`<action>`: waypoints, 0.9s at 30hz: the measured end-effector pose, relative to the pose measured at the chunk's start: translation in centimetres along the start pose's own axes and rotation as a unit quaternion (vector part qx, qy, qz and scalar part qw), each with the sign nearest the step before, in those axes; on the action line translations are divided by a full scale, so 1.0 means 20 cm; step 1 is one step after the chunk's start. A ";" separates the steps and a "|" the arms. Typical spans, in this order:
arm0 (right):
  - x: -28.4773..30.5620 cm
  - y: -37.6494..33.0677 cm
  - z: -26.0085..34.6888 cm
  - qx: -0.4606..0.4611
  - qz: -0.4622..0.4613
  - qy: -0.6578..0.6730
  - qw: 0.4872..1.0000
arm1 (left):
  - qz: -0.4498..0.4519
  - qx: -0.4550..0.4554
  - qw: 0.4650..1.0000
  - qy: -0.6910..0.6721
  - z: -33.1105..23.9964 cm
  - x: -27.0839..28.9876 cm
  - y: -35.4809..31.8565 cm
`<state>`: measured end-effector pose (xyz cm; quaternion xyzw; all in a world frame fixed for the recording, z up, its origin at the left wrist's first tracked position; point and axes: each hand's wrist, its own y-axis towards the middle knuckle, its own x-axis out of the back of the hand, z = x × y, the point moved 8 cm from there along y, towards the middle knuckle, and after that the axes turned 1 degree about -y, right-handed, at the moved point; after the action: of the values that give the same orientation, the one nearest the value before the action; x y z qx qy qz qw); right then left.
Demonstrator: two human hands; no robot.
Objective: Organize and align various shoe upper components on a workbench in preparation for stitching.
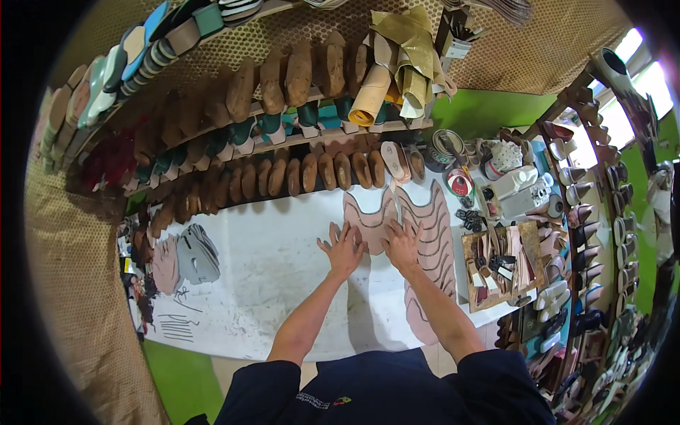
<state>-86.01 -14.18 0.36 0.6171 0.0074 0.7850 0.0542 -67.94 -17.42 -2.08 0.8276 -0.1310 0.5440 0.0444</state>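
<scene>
A pink U-shaped shoe upper piece with a dark trimmed edge lies flat on the white worktable. My left hand rests at its lower left edge, fingers spread and partly on the table. At its lower right edge lies my right hand, fingers also stretched out and flat. Neither hand grips anything. To the right, a row of similar pink upper pieces overlaps down the table, running toward me past my right forearm.
Stacks of grey pieces and pink pieces lie at the left, above thin dark strips. Wooden shoe lasts line the back edge. A board with straps, a can and shoe racks stand right.
</scene>
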 end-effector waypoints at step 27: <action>0.12 -1.10 0.47 -0.182 0.022 0.143 0.973 | 0.062 -0.056 0.996 -0.009 0.33 0.10 -1.00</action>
<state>-75.84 7.43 3.27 0.4780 -0.1419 0.8543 0.1468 -56.02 0.12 -1.46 0.8192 -0.2128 0.5298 0.0554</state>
